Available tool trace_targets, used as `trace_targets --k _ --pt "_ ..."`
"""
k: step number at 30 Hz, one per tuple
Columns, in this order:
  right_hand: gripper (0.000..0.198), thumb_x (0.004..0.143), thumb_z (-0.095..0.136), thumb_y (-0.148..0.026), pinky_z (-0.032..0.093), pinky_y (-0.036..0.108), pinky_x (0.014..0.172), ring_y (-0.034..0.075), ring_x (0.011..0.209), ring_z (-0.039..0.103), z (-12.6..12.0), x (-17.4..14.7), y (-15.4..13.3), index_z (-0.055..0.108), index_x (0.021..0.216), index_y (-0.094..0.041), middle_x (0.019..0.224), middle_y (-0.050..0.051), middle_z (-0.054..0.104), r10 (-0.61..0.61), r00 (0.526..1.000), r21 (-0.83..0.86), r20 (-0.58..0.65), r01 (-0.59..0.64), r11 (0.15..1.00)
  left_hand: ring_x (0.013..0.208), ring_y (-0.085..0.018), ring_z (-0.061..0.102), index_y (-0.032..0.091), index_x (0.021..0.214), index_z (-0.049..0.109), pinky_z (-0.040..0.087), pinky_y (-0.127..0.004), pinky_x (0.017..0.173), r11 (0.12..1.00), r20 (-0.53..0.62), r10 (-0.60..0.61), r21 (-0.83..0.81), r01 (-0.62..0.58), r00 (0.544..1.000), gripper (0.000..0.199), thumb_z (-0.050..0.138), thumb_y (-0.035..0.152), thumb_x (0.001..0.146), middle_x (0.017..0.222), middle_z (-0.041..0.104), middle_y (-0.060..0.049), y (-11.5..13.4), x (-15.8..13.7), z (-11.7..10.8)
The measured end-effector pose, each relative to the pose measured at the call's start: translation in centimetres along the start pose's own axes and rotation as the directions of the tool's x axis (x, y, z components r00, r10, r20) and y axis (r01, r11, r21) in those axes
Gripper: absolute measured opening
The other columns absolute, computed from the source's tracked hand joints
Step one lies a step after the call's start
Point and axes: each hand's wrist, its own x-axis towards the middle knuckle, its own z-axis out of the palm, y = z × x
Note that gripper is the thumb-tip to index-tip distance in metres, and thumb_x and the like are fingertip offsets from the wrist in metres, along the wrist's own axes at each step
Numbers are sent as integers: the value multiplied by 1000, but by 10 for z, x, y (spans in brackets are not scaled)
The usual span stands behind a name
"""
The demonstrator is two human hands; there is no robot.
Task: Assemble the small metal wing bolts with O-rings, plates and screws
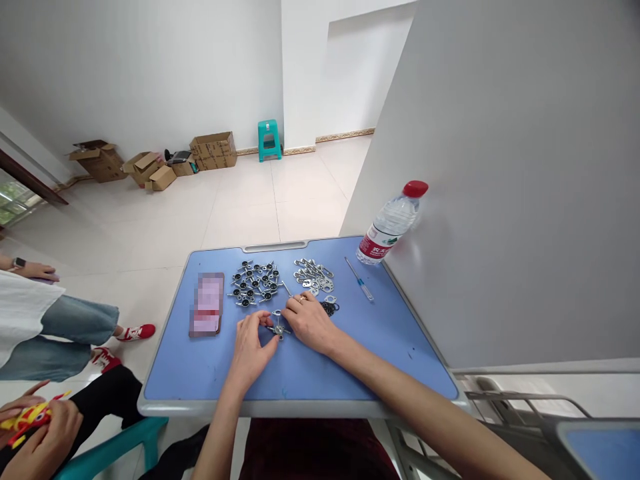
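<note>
My left hand [250, 348] is on the near middle of the blue desk, thumb and fingers closed around a small metal fitting [279, 330]. Right beside it, my right hand [311, 324] has its fingers bent together at the fitting's upper right; what they pinch is hidden. A thin metal rod [287, 289] sticks out beyond the right fingers. Just past the hands lies a cluster of metal fittings with black round centres [255, 283]. Flat metal plates [313, 272] form another pile. Black rings [330, 308] lie partly behind my right hand.
On the blue desk [330, 380], a phone [207, 304] lies left and a screwdriver [359, 279] right. A water bottle [393, 223] stands at the back right corner by a grey partition [525, 200]. People sit and stand at left; one holds a yellow-red toy [33, 419].
</note>
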Motion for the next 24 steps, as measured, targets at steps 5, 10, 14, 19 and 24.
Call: trace_targets --k 5,10,14,19,24 --pt "21 93 49 -8 34 34 76 19 75 54 -19 -11 8 68 90 -16 82 6 65 17 996 19 -84 -15 1000 96 -24 61 23 100 58 45 -44 89 1000 17 -1 13 1 1000 24 62 14 78 98 66 -3 5 -2 -5" --pt "20 96 47 -17 41 34 75 21 81 61 -42 -49 39 67 94 -18 89 6 67 303 933 176 -193 -271 946 102 -26 59 23 99 60 43 -46 93 999 54 31 8 -31 998 20 59 14 81 104 66 -4 6 -4 -8" --pt "19 94 47 -18 46 34 72 22 80 63 -51 -74 53 66 95 -19 92 7 68 418 908 242 -28 -400 884 103 -25 59 24 99 61 44 -46 95 999 44 48 12 -49 998 19 56 15 82 103 66 -4 4 -4 -8" --pt "16 91 50 -19 48 35 73 22 81 63 -50 -78 51 64 98 -20 92 7 68 427 902 250 61 -428 868 102 -25 60 23 98 62 45 -46 95 998 35 62 21 -63 997 20 53 15 82 102 67 -5 3 -3 -8" --pt "14 91 52 -20 46 35 72 21 77 62 -50 -75 48 63 101 -20 90 6 67 423 902 221 84 -431 875 104 -25 60 23 98 63 44 -46 97 999 34 47 3 -47 998 20 52 15 83 102 67 -5 4 -3 -8"
